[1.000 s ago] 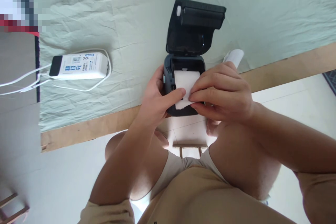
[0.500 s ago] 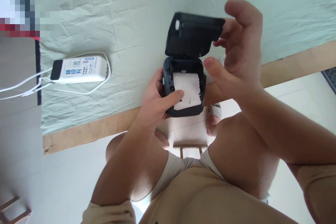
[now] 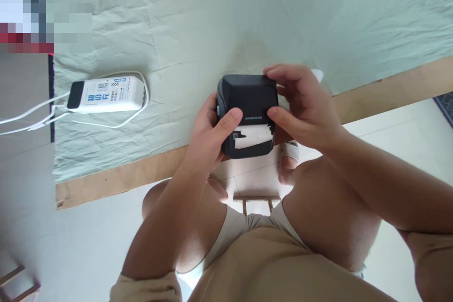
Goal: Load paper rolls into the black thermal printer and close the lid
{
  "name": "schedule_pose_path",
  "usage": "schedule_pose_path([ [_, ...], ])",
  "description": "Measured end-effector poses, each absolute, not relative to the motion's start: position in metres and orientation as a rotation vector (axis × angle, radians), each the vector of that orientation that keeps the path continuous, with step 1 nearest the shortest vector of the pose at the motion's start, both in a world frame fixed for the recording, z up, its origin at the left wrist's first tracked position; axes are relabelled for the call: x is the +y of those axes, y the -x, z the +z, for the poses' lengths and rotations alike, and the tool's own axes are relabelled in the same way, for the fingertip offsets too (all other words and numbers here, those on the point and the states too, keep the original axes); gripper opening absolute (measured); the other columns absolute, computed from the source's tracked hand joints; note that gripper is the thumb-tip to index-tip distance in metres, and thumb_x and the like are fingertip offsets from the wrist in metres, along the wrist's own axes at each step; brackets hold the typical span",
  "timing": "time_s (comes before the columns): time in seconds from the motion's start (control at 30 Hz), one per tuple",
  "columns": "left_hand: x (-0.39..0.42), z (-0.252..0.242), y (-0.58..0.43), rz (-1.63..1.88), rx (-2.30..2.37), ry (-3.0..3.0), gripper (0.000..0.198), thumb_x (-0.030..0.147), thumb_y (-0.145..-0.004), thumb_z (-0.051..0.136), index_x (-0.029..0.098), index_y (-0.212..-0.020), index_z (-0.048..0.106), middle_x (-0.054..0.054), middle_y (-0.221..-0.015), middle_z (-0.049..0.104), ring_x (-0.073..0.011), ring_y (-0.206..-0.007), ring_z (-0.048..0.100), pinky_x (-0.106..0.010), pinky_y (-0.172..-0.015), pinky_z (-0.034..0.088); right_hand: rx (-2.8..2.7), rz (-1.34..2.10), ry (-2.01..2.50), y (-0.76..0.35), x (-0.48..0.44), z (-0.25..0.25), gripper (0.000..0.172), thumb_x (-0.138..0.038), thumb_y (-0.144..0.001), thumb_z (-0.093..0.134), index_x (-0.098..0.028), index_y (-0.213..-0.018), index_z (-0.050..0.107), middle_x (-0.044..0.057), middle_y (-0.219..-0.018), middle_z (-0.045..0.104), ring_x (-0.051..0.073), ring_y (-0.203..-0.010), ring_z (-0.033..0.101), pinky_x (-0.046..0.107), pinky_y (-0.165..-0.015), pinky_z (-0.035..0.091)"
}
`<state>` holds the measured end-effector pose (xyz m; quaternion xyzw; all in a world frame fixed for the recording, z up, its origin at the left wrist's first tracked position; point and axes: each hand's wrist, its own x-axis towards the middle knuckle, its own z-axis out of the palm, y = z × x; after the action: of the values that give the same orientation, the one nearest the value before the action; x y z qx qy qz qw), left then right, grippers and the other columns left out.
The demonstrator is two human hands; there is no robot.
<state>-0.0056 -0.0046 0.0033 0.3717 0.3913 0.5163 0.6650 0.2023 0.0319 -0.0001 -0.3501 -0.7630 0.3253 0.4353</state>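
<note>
A black label printer (image 3: pixel 252 99) is held above the table's front edge, its lid down over the body. White label paper (image 3: pixel 253 136) with a ragged edge shows in the gap below the lid. My left hand (image 3: pixel 211 130) grips the printer's left side, thumb lying on top near the lid's lower left. On the other side, my right hand (image 3: pixel 304 104) is closed round the right edge, thumb at the lid's lower right corner and fingers at its upper right. The undersides of both hands' grips are hidden by the printer.
At the left of the pale green tablecloth (image 3: pixel 184 33) lies a white power strip (image 3: pixel 109 93) with white cables. A wooden edge (image 3: pixel 123 174) runs along the table's front. Part of a small white object (image 3: pixel 317 74) shows behind my right hand. A wooden stool (image 3: pixel 16 283) stands lower left.
The printer's lid has swung down from upright and now covers most of the paper. My right hand has moved left and down onto the printer; my left hand keeps its hold.
</note>
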Motion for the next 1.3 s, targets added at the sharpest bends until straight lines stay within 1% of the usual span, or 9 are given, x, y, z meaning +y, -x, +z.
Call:
schedule_pose_path([
  [0.1, -0.005, 0.003, 0.004, 1.155, 0.907, -0.829, 0.044, 0.050, -0.090, 0.078, 0.023, -0.121, 0.064, -0.008, -0.110, 0.081, -0.0289, -0.091, 0.083, -0.033, -0.065, 0.068, -1.763, 1.149, 0.941, -0.198, 0.027, -0.001, 0.048, -0.038, -0.099, 0.063, -0.032, -0.143, 0.045, 0.008, -0.148, 0.059, 0.022, -0.119, 0.070, 0.042, -0.095, 0.067],
  [0.23, -0.005, 0.004, 0.005, 1.161, 0.892, -0.832, 0.040, 0.047, -0.092, 0.077, 0.023, -0.121, 0.065, -0.007, -0.109, 0.082, -0.0300, -0.096, 0.083, -0.033, -0.068, 0.069, -1.724, 1.311, 0.975, -0.197, 0.027, 0.000, 0.055, -0.036, -0.097, 0.065, -0.035, -0.145, 0.040, 0.008, -0.155, 0.053, 0.018, -0.104, 0.074, 0.035, -0.079, 0.069],
  [0.5, -0.006, 0.005, 0.006, 1.166, 0.934, -0.776, 0.036, 0.045, -0.093, 0.077, 0.023, -0.120, 0.069, -0.006, -0.104, 0.083, -0.0310, -0.109, 0.081, -0.035, -0.082, 0.069, -1.767, 1.254, 0.931, -0.194, 0.032, -0.003, 0.054, -0.040, -0.097, 0.064, -0.029, -0.144, 0.040, 0.010, -0.152, 0.055, 0.018, -0.104, 0.072, 0.039, -0.090, 0.066],
  [0.63, -0.005, 0.007, 0.004, 1.178, 0.938, -0.760, 0.030, 0.045, -0.093, 0.076, 0.023, -0.113, 0.072, -0.005, -0.104, 0.083, -0.0317, -0.110, 0.080, -0.037, -0.084, 0.069, -1.874, 1.103, 0.969, -0.192, 0.030, -0.002, 0.051, -0.040, -0.098, 0.058, -0.025, -0.145, 0.041, 0.009, -0.139, 0.063, 0.017, -0.095, 0.069, 0.041, -0.093, 0.063],
  [0.8, 0.000, 0.008, -0.003, 1.274, 0.968, -0.619, 0.031, 0.049, -0.100, 0.061, 0.021, -0.098, 0.075, -0.006, -0.094, 0.082, -0.0328, -0.115, 0.078, -0.042, -0.091, 0.068, -1.955, 0.936, 1.078, -0.192, 0.025, 0.006, 0.046, -0.037, -0.101, 0.052, -0.025, -0.145, 0.047, 0.009, -0.139, 0.065, 0.019, -0.102, 0.067, 0.043, -0.100, 0.061],
  [0.9, 0.001, 0.006, -0.003, 1.280, 0.993, -0.595, 0.031, 0.048, -0.101, 0.060, 0.022, -0.094, 0.076, -0.004, -0.091, 0.081, -0.0296, -0.108, 0.079, -0.042, -0.091, 0.068, -1.947, 0.878, 1.102, -0.193, 0.023, 0.007, 0.049, -0.041, -0.100, 0.055, -0.022, -0.145, 0.050, 0.011, -0.141, 0.061, 0.017, -0.095, 0.066, 0.039, -0.091, 0.062],
  [1.1, 0.000, 0.003, 0.001, 1.312, 0.961, -0.653, 0.024, 0.036, -0.101, 0.065, 0.024, -0.082, 0.075, 0.001, -0.078, 0.074, -0.0177, -0.076, 0.075, -0.029, -0.068, 0.066, -1.935, 1.006, 1.086, -0.201, 0.025, 0.006, 0.066, -0.038, -0.089, 0.072, -0.025, -0.148, 0.044, -0.002, -0.091, 0.058, 0.010, -0.065, 0.054, 0.030, -0.065, 0.053],
  [1.2, 0.002, 0.006, 0.000, 1.306, 0.971, -0.650, 0.023, 0.030, -0.102, 0.063, 0.023, -0.084, 0.075, 0.001, -0.077, 0.072, -0.0139, -0.071, 0.071, -0.024, -0.065, 0.062, -1.867, 1.093, 1.083, -0.204, 0.027, 0.009, 0.075, -0.034, -0.081, 0.079, -0.027, -0.147, 0.042, -0.008, -0.078, 0.053, 0.010, -0.062, 0.053, 0.026, -0.056, 0.045],
  [1.3, 0.004, 0.008, -0.001, 1.307, 0.976, -0.636, 0.027, 0.028, -0.105, 0.056, 0.021, -0.088, 0.076, 0.001, -0.076, 0.071, -0.0126, -0.070, 0.070, -0.022, -0.064, 0.060, -1.783, 1.081, 1.119, -0.203, 0.025, 0.016, 0.070, -0.033, -0.078, 0.083, -0.026, -0.138, 0.049, -0.012, -0.062, 0.049, 0.009, -0.055, 0.050, 0.026, -0.050, 0.039],
])
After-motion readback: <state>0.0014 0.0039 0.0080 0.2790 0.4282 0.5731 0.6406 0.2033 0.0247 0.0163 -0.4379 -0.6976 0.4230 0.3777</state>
